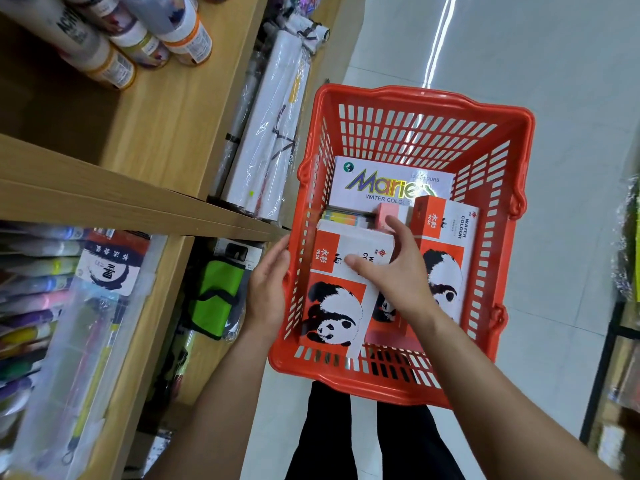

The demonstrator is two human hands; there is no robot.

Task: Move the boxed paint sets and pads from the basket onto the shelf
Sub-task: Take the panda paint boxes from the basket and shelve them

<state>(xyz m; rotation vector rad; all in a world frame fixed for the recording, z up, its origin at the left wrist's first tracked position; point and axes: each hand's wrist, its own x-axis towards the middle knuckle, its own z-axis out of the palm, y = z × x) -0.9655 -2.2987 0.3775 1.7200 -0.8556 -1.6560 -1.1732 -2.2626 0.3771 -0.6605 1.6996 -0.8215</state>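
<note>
Red slotted plastic basket (408, 109) holds panda-printed orange-and-white paint boxes. My right hand (391, 271) spreads open on the left panda box (336, 299), not gripping. My left hand (268, 289) cups the basket's outer wall.

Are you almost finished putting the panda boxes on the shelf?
Not nearly. No panda box shows on the wooden shelf yet. The right hand is reaching onto the left panda box, and the left hand steadies the red basket from outside. Left inside: another panda box, the Marie's water colour box, a pink box and a striped pad.
</note>
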